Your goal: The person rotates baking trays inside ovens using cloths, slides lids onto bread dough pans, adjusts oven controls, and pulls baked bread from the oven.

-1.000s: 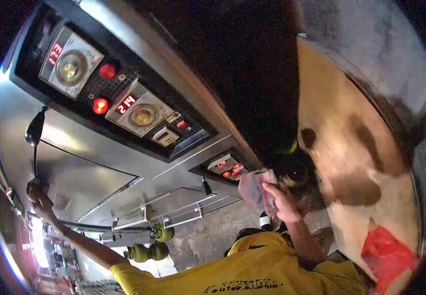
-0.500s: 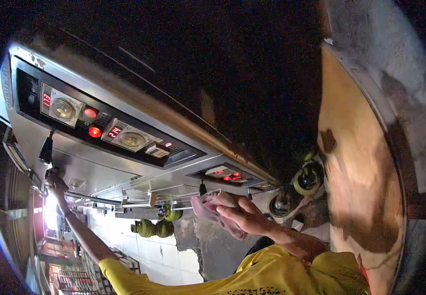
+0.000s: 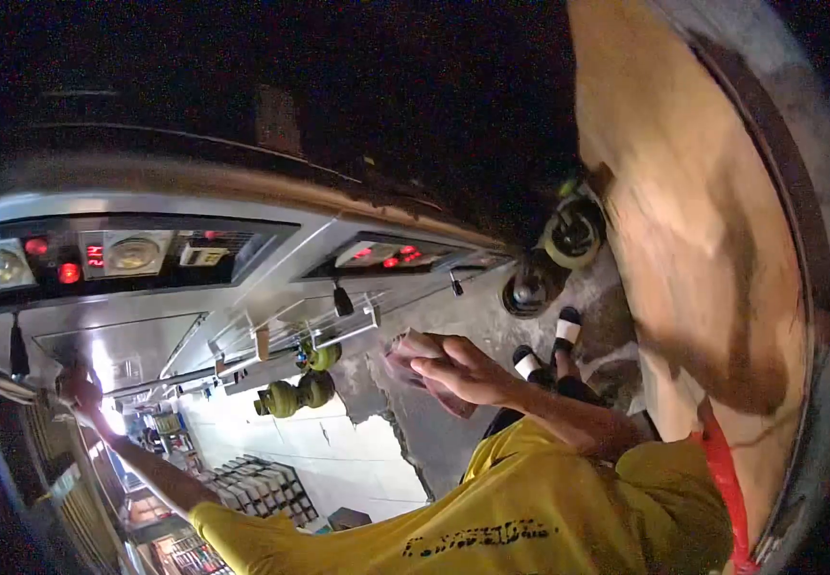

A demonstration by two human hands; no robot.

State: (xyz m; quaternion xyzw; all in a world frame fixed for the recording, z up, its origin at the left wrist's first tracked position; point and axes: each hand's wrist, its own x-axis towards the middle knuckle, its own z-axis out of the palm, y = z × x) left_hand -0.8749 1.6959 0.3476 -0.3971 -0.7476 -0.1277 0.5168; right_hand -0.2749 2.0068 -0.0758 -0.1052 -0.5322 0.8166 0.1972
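My right hand (image 3: 468, 372) is closed around a folded pinkish cloth (image 3: 405, 359), held in front of my body above the floor. My left arm stretches far to the left, where my left hand (image 3: 80, 391) is at the metal front of an oven (image 3: 113, 331), just beside a black door handle (image 3: 18, 347). Dim light and blur hide the fingers of that hand, so what it touches is unclear. Above the oven doors runs a control panel (image 3: 242, 259) with dials, red lamps and a red digital display. More black handles (image 3: 342, 300) stick out farther along.
A wooden tabletop (image 3: 683, 220) curves along the right. Green gas cylinders (image 3: 298, 394) stand on the floor beyond the oven, and other round cylinders (image 3: 573, 235) are near the table. Sandalled feet (image 3: 568, 329) show on the grey floor. A dark crate-like rack (image 3: 262, 484) stands lower left.
The view has turned, so the oven panel sits farther left and the feet now show. My right hand still holds the cloth; my left hand stays by the oven front.
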